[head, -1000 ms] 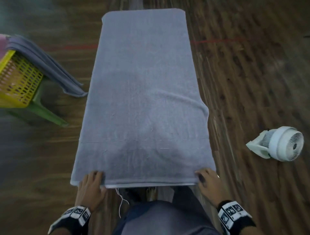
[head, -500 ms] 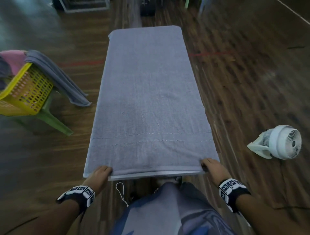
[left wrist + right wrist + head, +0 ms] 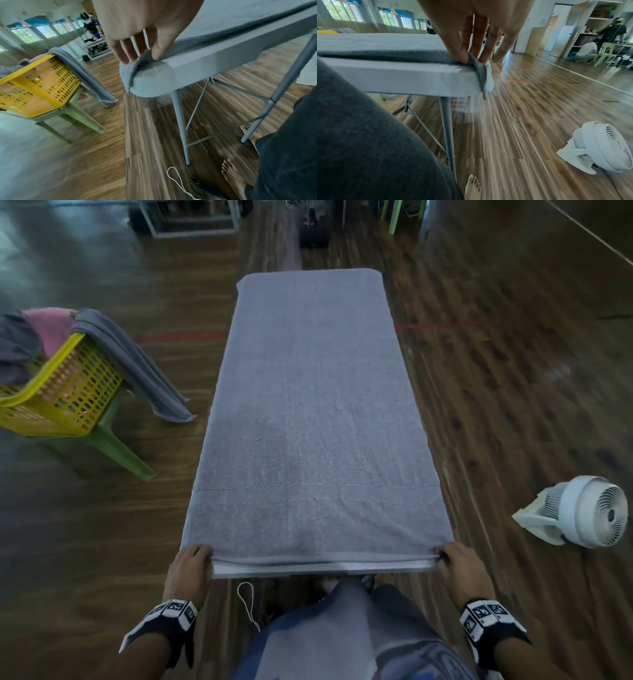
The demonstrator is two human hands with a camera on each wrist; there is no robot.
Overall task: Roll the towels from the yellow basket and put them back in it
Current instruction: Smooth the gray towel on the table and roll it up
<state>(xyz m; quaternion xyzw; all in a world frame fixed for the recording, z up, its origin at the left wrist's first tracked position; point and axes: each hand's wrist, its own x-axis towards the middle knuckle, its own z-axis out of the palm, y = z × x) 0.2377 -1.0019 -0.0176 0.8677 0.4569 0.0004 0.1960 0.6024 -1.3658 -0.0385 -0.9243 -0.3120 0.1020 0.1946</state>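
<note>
The left hand (image 3: 189, 571), at the lower left of the head view, pinches the near left corner of the grey towel (image 3: 313, 419) between thumb and fingers (image 3: 130, 54); the wrist view shows that corner curling over the rounded end of the bench (image 3: 197, 67). Holding the corners this way looks meant to keep the near hem taut and square with the bench edge, so a roll can start straight.

Further up the left edge, the yellow basket (image 3: 65, 402) sits tilted on a green chair (image 3: 116, 446), within reach. Another grey towel (image 3: 137, 364) hangs over its rim and a pink one (image 3: 48, 326) lies inside, apparently waiting their turn.

In the centre, the towel lies flat along the whole bench, not yet rolled.

At the lower right, the right hand (image 3: 460, 568) pinches the opposite near corner in the same way, its fingers (image 3: 481, 44) beside the bench end. A white fan (image 3: 585, 511) stands on the floor at the right edge, well apart.
</note>
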